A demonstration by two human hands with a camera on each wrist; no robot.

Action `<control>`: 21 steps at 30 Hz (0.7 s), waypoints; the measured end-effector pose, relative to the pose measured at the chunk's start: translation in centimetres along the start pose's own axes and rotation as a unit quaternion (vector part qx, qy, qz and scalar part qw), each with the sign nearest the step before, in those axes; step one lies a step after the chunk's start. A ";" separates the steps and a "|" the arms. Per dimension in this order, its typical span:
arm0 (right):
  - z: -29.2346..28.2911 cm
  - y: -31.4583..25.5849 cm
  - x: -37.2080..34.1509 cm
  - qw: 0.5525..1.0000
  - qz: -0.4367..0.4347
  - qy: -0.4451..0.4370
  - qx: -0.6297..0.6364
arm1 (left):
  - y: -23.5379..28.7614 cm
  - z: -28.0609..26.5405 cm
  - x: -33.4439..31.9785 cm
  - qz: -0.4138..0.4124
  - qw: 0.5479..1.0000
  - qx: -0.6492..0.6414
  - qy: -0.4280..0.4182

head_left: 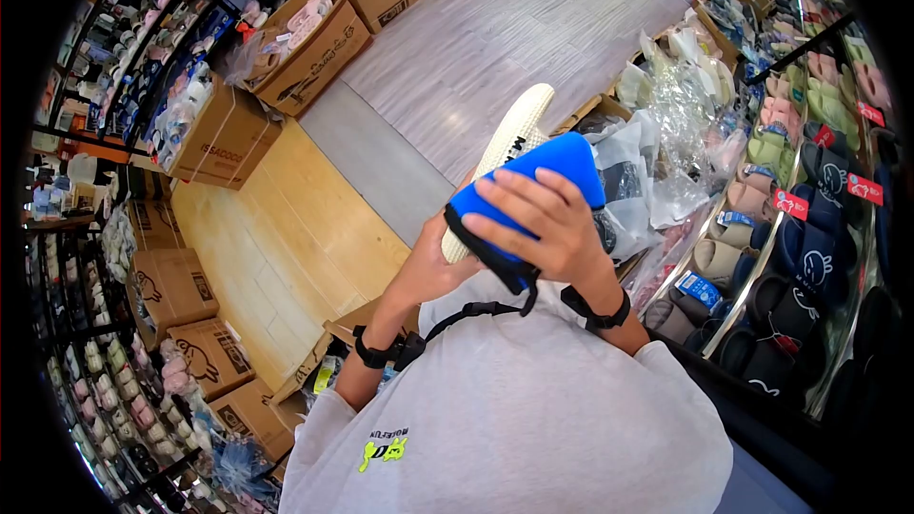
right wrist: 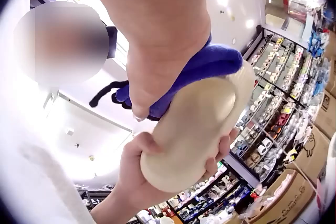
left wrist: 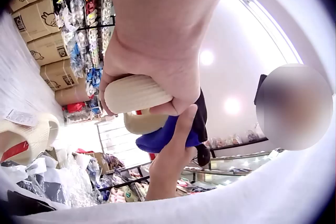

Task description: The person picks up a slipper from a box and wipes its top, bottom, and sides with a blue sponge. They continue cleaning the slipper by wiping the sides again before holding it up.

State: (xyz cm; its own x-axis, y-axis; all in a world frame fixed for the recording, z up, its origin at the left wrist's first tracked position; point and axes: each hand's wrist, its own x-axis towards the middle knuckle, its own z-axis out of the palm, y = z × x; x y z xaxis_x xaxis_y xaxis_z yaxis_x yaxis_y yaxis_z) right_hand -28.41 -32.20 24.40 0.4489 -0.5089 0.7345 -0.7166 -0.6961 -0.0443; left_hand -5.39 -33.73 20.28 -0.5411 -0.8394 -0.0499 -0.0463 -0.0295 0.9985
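My left hand (head_left: 427, 265) grips a cream, textured slipper (head_left: 514, 126) by its heel end, with the toe pointing up and away in the head view. In the right wrist view the slipper's smooth footbed (right wrist: 181, 140) shows, the left thumb (right wrist: 148, 143) bent over its edge. A plush blue mitt-like pad (head_left: 575, 154) with black edging and a dangling black cord lies over the slipper's upper. My right hand (head_left: 552, 224) holds this pad against the slipper, fingers spread across its top. Dark lettering on the upper is partly covered by the pad.
To the right stands a slanted rack of slippers (head_left: 762, 219). Beside it, plastic-wrapped slippers (head_left: 681, 76) are heaped up. Cardboard boxes (head_left: 228, 143) line the left, before tall slipper shelves (head_left: 119, 29). Wooden flooring (head_left: 286, 238) lies ahead.
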 end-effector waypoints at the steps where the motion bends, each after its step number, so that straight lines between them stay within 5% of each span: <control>1: -0.6 0.4 0.3 0.999 0.031 -0.007 0.030 | -0.1 -0.2 -0.2 -0.028 1.000 -0.002 -0.010; 6: 0.0 0.8 0.9 0.977 0.175 0.103 0.058 | 0.8 0.1 0.0 0.072 0.996 0.050 0.006; 13: 0.1 -0.2 -0.4 1.000 -0.011 -0.012 -0.019 | 0.6 -0.4 -0.8 -0.005 0.999 0.045 0.002; 17: 0.4 0.2 0.3 0.987 0.127 0.087 0.045 | 1.4 -0.3 -0.4 0.071 0.995 0.064 0.027; 21: -0.1 -1.4 -0.2 0.996 0.075 0.038 0.029 | 1.3 -0.2 -0.8 0.001 1.000 0.021 0.014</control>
State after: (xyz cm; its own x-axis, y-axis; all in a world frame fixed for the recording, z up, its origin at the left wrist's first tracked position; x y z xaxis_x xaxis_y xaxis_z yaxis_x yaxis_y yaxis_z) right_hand -27.57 -31.08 24.37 0.2954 -0.5710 0.7660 -0.7401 -0.6438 -0.1945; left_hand -4.91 -33.22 21.62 -0.5178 -0.8542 -0.0474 -0.0806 -0.0064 0.9967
